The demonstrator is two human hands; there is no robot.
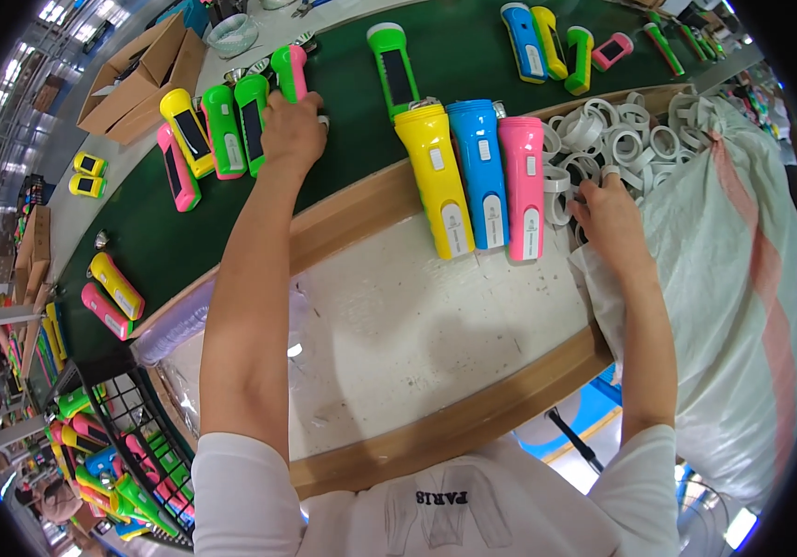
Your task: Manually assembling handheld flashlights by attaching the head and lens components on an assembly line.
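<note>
My left hand (pixel 294 135) reaches to the far side, its fingers closed round the lower end of a green and pink flashlight (pixel 289 72). A bit of white shows beside its knuckles. Left of it, on the green belt, lie flashlights with dark panels: a green one (pixel 251 116), another green one (pixel 223 130), a yellow one (pixel 187 132) and a pink one (pixel 178 169). My right hand (pixel 610 218) is at the edge of a heap of white rings (pixel 626 139), fingers curled on a ring. Yellow (pixel 436 176), blue (pixel 480 172) and pink (pixel 523 186) flashlights lie side by side between my hands.
A wood-edged white worktop (pixel 436 343) lies before me. The rings spill from a white woven sack (pixel 733 306) at right. A black wire basket (pixel 129 408) of flashlights stands lower left. A cardboard box (pixel 143 79) sits beyond the green belt (pixel 352 121), which carries more flashlights.
</note>
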